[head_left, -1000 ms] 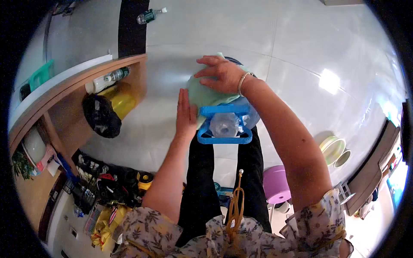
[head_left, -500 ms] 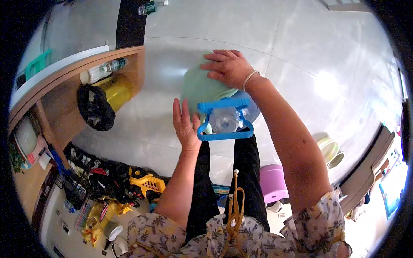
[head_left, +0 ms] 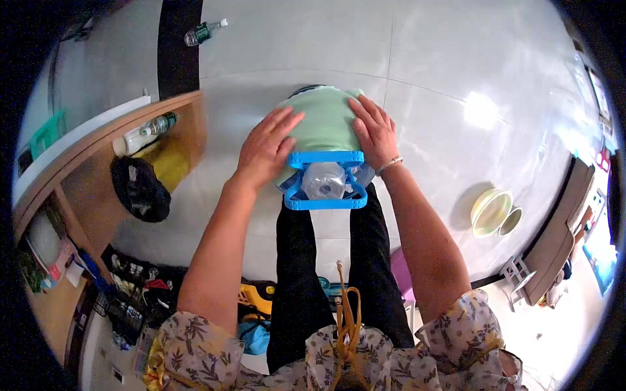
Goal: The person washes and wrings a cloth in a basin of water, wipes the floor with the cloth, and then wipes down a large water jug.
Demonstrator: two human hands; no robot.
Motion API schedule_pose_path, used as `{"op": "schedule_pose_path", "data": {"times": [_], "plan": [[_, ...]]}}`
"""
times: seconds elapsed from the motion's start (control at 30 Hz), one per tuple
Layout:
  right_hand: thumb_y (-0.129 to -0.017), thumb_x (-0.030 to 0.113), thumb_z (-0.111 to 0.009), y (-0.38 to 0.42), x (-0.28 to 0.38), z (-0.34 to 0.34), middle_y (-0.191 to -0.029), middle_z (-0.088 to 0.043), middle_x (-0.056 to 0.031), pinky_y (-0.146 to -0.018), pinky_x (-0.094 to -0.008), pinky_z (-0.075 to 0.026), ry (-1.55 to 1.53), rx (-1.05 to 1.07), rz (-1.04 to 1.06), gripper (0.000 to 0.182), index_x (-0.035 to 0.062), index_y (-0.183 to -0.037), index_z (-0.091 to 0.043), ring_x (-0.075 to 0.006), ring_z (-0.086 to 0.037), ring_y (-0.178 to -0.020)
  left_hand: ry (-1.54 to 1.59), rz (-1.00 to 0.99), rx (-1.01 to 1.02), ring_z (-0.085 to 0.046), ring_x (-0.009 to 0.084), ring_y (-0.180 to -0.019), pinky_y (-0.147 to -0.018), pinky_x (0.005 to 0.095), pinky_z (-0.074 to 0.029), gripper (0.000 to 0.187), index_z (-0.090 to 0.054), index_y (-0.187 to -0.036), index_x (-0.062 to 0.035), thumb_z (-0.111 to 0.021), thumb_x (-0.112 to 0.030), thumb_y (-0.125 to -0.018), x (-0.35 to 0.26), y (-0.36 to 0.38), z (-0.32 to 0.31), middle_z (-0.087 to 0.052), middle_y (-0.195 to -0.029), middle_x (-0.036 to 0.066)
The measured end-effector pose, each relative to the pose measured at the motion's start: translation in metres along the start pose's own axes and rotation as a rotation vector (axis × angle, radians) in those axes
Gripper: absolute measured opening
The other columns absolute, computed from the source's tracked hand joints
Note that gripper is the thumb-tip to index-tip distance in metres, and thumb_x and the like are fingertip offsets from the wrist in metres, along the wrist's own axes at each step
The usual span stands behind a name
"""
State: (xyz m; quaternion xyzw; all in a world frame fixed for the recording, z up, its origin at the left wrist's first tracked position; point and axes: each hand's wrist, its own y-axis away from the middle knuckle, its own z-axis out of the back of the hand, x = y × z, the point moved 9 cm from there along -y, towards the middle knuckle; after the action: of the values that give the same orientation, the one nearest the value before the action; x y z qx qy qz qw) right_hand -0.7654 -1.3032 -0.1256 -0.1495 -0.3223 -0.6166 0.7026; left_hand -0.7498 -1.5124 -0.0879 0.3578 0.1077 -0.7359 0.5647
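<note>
A large clear-blue water jug lies on its side, its blue carrying handle [head_left: 326,203] and plastic-covered cap [head_left: 324,181] toward my legs. A pale green cloth [head_left: 324,117] drapes over the jug's body, and a dark patch of the far end shows beyond it. My left hand [head_left: 266,146] lies on the cloth's left side, fingers stretched out and pointing inward. On the right side, my right hand [head_left: 375,130] rests with fingers extended, the fingertips touching the cloth's edge. Both palms face the jug and their undersides are hidden.
A wooden cabinet [head_left: 195,120] at left holds a black bag [head_left: 140,189] and bottles. A plastic bottle [head_left: 203,32] lies on the floor farther off. Light-coloured basins [head_left: 490,212] stand at right. A purple cylindrical object [head_left: 401,274] is behind my right leg.
My left hand has moved up onto the cloth. My right hand has come down from its far end to the right side. The cloth now lies spread more evenly across the jug.
</note>
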Motion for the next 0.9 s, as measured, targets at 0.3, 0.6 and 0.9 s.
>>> {"op": "schedule_pose_path", "data": {"times": [0.3,0.6,0.9], "plan": [[-0.095,0.031,-0.036,0.09,-0.022,-0.006,-0.142,-0.039,-0.0107,-0.106,-0.0444,-0.028,-0.045,-0.264,-0.421,0.046,0.0175,-0.139,-0.039,-0.0338,-0.041,-0.124,-0.218,-0.311,0.391,-0.038,0.0278,-0.13,-0.106,0.0395,-0.035,0.052,-0.046,-0.135,-0.0241,-0.059,-0.02,-0.084,-0.038,-0.056,-0.021,-0.041,-0.142,0.006],[-0.091,0.024,-0.045,0.144,-0.015,-0.031,-0.141,-0.041,-0.0145,-0.108,-0.044,-0.029,0.378,-0.022,-0.786,0.046,0.0052,-0.133,-0.045,-0.0268,-0.039,-0.13,-0.119,-0.456,0.458,-0.037,0.0295,-0.13,-0.105,0.0386,-0.037,0.064,-0.043,-0.136,-0.0253,-0.063,-0.014,-0.077,-0.023,-0.066,-0.058,-0.035,-0.144,0.007],[-0.086,0.006,-0.05,0.079,0.0,0.028,-0.142,-0.035,-0.0192,-0.108,-0.0451,-0.029,-0.415,-0.488,-0.219,0.043,0.0151,-0.128,-0.051,-0.0388,-0.033,-0.132,0.135,-0.066,0.662,-0.037,0.0301,-0.13,-0.102,0.0384,-0.038,0.07,-0.043,-0.136,-0.0224,-0.07,-0.009,-0.073,0.002,-0.074,-0.061,-0.036,-0.144,0.009]]}}
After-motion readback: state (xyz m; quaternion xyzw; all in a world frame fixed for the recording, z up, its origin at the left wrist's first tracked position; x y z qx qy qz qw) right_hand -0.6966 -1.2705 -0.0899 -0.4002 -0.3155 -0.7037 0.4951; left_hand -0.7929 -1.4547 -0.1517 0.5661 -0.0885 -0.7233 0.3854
